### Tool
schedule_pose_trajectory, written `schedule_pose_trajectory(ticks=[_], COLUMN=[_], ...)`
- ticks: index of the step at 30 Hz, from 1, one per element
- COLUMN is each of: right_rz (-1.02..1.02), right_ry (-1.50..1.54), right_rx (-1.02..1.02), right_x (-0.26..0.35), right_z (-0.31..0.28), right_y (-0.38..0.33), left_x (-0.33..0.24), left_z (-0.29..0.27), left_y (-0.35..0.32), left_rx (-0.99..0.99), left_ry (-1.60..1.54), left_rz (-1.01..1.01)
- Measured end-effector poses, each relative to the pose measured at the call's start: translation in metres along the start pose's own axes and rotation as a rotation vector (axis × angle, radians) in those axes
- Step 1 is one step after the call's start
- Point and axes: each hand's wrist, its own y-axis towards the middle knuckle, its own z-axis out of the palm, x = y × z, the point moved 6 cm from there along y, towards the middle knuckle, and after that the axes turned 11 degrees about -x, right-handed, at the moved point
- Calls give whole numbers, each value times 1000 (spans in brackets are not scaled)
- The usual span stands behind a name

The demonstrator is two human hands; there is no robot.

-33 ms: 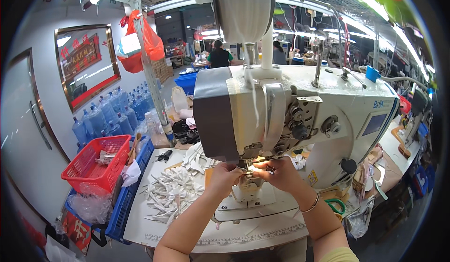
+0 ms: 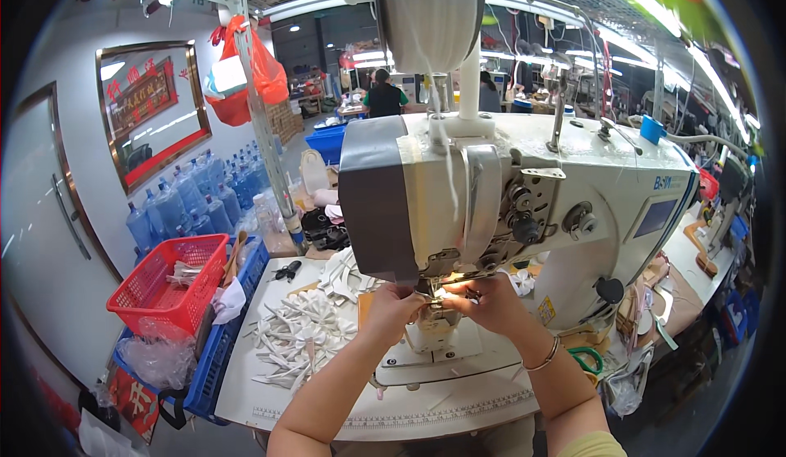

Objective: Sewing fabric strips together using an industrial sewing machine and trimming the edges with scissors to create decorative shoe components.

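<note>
Both hands meet under the needle head of a white sewing machine [image 2: 499, 199], where its lamp glows. My left hand [image 2: 388, 314] pinches with thumb and fingers closed at the left of the presser foot. From the other side, my right hand [image 2: 495, 303] is closed too, its fingertips at the needle area. Between the fingertips a small white piece [image 2: 440, 293] shows, mostly hidden by fingers and glare. Left of my left hand lies a heap of thin white cut pieces [image 2: 303, 334] on the white table [image 2: 262, 404]. A large white thread spool [image 2: 430, 19] stands above the machine.
A red basket [image 2: 168, 293] rests on a blue crate [image 2: 217, 367] left of the table. Black thread snips [image 2: 287, 271] lie behind the heap. Green-handled scissors [image 2: 586, 359] sit right of my right forearm. A metal post [image 2: 266, 130] rises at the table's back left.
</note>
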Motion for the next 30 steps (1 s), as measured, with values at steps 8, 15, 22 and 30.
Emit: schedule_pose_trajectory(ticks=[8, 15, 22, 30], right_rz=[41, 19, 36, 50], right_ry=[-32, 8, -2, 1], right_rx=[-16, -74, -96, -59], right_x=[2, 1, 1, 2], right_z=[1, 0, 0, 2], right_y=[-3, -7, -7, -4], left_x=[0, -6, -4, -2], left_z=[-1, 0, -5, -8], left_y=[-1, 0, 7, 4], left_rx=[66, 63, 74, 61], left_ry=[22, 96, 109, 167], left_rz=[39, 91, 89, 87])
